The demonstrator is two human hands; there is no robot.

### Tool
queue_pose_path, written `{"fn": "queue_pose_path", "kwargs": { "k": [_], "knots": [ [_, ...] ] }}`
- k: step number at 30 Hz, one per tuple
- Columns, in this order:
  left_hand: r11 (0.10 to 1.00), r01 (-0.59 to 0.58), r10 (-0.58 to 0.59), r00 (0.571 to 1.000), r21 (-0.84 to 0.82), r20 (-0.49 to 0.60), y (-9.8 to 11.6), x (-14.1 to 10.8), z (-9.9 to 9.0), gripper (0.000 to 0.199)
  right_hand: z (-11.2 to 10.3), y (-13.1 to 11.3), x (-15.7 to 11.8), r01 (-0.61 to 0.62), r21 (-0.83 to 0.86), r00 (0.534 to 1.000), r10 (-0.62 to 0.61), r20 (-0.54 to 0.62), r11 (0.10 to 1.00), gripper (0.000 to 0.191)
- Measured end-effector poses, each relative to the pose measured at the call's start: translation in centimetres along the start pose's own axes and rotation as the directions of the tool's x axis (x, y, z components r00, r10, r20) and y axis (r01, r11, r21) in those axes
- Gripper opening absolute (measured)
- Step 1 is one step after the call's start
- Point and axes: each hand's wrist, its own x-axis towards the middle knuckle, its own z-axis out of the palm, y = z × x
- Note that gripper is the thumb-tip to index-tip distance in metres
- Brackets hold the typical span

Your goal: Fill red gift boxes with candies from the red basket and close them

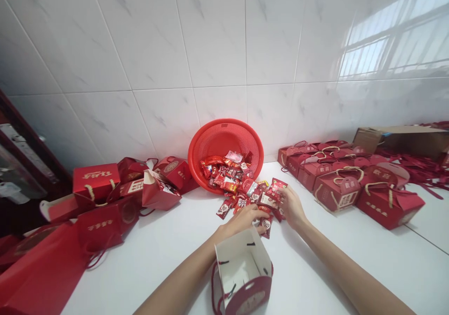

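Note:
A red plastic basket leans on its side against the wall, with red-wrapped packets spilling from it onto the white table. My left hand reaches over the front of the pile, its fingers curled at a small red packet. To the right, my right hand has its fingers closed on a red packet at the pile's edge. An open-topped gift box, pale inside with a dark red cord, stands in front of my left hand, over part of the left forearm.
Red gift boxes are heaped on the left side. Rows of closed red boxes with rope handles stand on the right. Behind them is a cardboard carton beside dark red ribbons. A tiled wall bounds the table.

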Motion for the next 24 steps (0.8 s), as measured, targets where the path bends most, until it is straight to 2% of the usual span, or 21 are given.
{"fn": "queue_pose_path", "kwargs": {
  "k": [3, 8, 11, 15, 20, 24],
  "knots": [
    [0.995, -0.002, -0.004, 0.998, -0.095, -0.068, 0.0, -0.3, -0.2, 0.029, 0.0, -0.1, -0.2, 0.004, -0.019, 0.999, -0.003, 0.033, 1.000, 0.028],
    [0.959, 0.041, -0.090, 0.982, -0.280, -0.166, -0.7, -0.7, -0.2, 0.029, 0.1, -0.1, -0.4, -0.004, -0.040, 0.998, 0.006, 0.062, 0.999, 0.030],
    [0.922, 0.047, -0.154, 0.955, -0.386, -0.254, -1.4, -0.9, -0.6, 0.030, 0.2, -0.1, -0.5, -0.006, -0.041, 0.998, 0.008, 0.059, 0.999, 0.031],
    [0.858, 0.014, -0.234, 0.901, -0.514, -0.366, -2.0, -1.2, -1.7, 0.040, 0.2, 0.2, -0.5, -0.014, -0.065, 0.997, 0.018, 0.073, 0.998, 0.032],
    [0.778, 0.006, -0.345, 0.840, -0.628, -0.419, -2.9, -1.4, -2.4, 0.065, 0.2, 0.8, -0.6, -0.022, -0.089, 0.992, 0.033, 0.124, 0.996, 0.035],
    [0.753, -0.002, -0.364, 0.832, -0.658, -0.418, -3.4, -1.4, -2.2, 0.070, 0.4, 1.2, -1.0, -0.056, -0.112, 0.983, 0.075, 0.167, 0.992, 0.040]
  ]
}}
